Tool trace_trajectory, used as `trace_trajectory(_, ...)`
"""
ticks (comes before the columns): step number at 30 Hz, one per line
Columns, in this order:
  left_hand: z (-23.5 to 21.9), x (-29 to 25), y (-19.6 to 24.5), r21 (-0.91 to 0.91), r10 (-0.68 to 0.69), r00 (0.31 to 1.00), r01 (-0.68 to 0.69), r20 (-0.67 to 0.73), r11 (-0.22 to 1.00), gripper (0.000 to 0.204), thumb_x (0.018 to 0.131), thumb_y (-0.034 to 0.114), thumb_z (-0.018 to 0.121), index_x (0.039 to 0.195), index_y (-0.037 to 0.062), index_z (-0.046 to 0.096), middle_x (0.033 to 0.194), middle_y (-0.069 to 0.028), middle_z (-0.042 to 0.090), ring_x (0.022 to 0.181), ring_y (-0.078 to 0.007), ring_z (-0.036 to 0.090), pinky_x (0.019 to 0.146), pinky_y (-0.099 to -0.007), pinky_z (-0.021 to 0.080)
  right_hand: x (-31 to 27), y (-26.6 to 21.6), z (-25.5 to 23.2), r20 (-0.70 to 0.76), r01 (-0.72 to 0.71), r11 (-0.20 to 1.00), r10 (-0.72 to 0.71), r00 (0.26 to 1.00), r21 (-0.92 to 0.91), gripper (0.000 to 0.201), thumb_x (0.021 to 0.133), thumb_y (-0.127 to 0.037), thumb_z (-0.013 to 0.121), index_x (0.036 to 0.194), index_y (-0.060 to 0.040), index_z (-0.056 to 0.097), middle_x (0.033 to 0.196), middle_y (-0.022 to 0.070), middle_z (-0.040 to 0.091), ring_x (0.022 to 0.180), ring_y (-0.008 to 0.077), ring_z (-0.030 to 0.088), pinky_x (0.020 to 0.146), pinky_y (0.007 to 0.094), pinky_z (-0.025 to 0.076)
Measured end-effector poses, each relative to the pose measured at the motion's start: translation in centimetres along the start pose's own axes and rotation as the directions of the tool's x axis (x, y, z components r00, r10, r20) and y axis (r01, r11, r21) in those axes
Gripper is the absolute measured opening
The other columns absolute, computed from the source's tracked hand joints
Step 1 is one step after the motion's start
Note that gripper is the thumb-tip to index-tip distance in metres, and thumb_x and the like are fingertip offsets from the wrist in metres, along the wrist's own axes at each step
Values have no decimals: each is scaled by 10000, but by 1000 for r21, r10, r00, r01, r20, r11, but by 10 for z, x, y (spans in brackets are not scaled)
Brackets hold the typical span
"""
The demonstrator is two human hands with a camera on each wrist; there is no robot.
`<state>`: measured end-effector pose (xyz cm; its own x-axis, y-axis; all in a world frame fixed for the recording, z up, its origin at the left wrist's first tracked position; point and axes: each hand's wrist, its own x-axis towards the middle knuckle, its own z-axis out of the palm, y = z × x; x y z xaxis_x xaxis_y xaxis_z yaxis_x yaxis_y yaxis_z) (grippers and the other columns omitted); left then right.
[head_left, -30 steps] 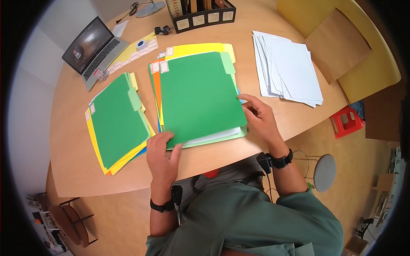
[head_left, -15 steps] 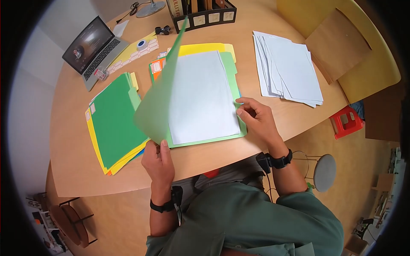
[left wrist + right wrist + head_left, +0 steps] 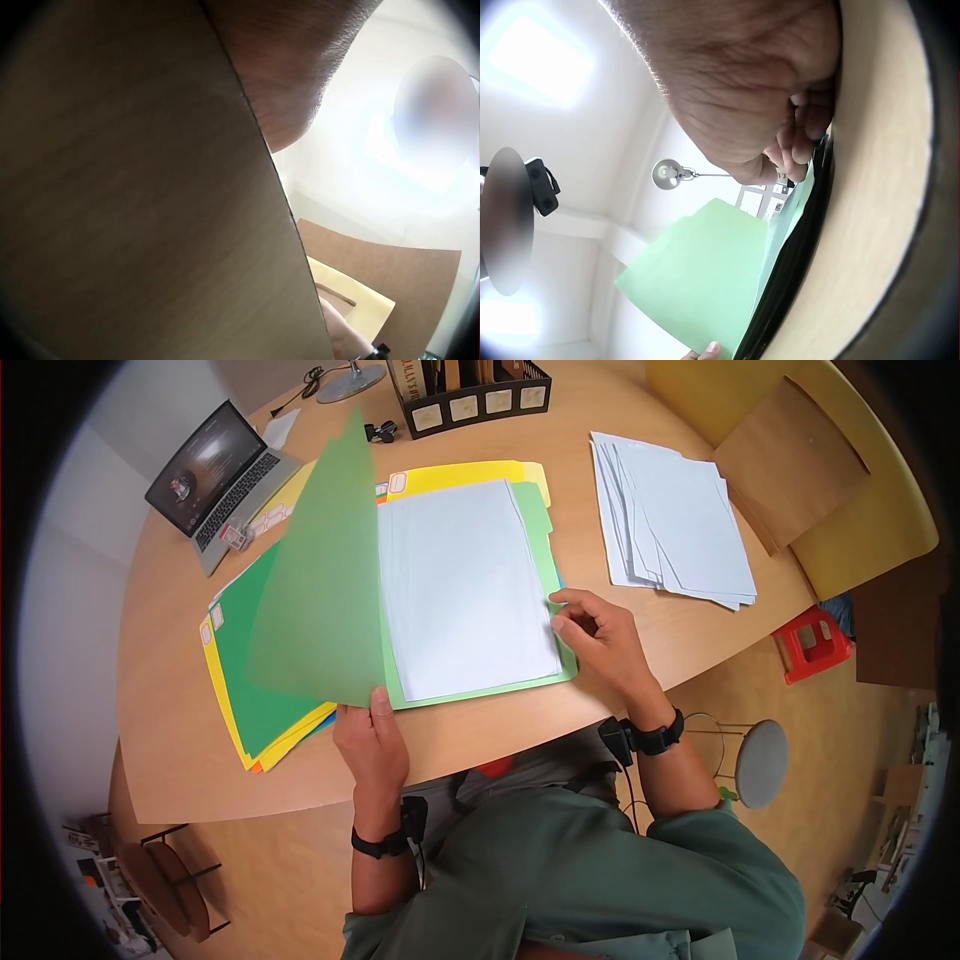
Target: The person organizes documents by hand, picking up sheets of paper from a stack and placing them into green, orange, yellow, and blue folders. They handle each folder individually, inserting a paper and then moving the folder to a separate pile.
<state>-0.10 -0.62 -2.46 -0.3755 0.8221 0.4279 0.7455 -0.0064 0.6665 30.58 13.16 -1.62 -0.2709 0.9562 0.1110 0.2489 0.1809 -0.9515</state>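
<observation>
While a green folder (image 3: 325,580) is lying open near the middle of the worktop (image 3: 165,690), its cover is standing raised, leaning toward 9 o'clock over a pile of folders (image 3: 235,625); white paper (image 3: 470,585) is covering most of the inside. Hands: working apart, one to each side of the folder. Left hand (image 3: 372,745), at 7 o'clock, is pinching the cover's near edge close to the fold, thumb facing up. Right hand (image 3: 612,645), between 3 and 4 o'clock, is curling its fingers, forefinger and thumb touching the folder's edge; cannot tell whether it is gripping. Left wrist view is showing mostly wood-coloured board, the fingertips being hidden there. From under the green folder, a yellow folder (image 3: 455,474) is sticking out at 12 o'clock. Farther out: a rack (image 3: 480,408) is holding books at 12, a laptop (image 3: 205,475) is sitting open at 10, loose sheets (image 3: 685,525) are lying unevenly stacked between 2 and 3.
</observation>
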Motion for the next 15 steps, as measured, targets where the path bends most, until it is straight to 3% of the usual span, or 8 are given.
trace_trajectory(4,1,-2,-3,-33,5,999,-6,-37,999,274,1138,143,577,1257,-73,699,1155,-201,757,1024,-301,707,945,-404,538,0,1,0,0,0,1000,0,1000,8,321,1027,-144,763,1311,3,746,932,46,758,826,97,687,785,280,574)
trace_trajectory(6,-2,-5,-2,-80,-111,994,110,-3,991,253,1127,97,585,1282,-61,707,1194,-245,751,1072,-411,710,954,-453,553,0,-1,0,-1,-1,1000,1,1000,2,320,1027,-144,762,1309,4,745,928,44,756,819,96,683,777,280,572)
trace_trajectory(7,-2,-5,-2,-80,-111,994,110,-2,991,253,1127,97,585,1282,-61,707,1194,-245,751,1072,-411,710,954,-453,553,0,0,0,-1,-2,1000,2,1000,2,320,1027,-144,762,1309,4,745,928,44,756,819,96,683,777,280,572)
trace_trajectory(15,-5,-6,1,-101,-58,997,52,-50,994,203,1105,77,609,1217,-56,715,1034,-205,744,903,-345,692,832,-419,545,-1,-1,0,-3,9,1000,-9,1000,-3,317,1028,-150,760,1303,5,746,923,46,757,817,96,680,783,280,571)
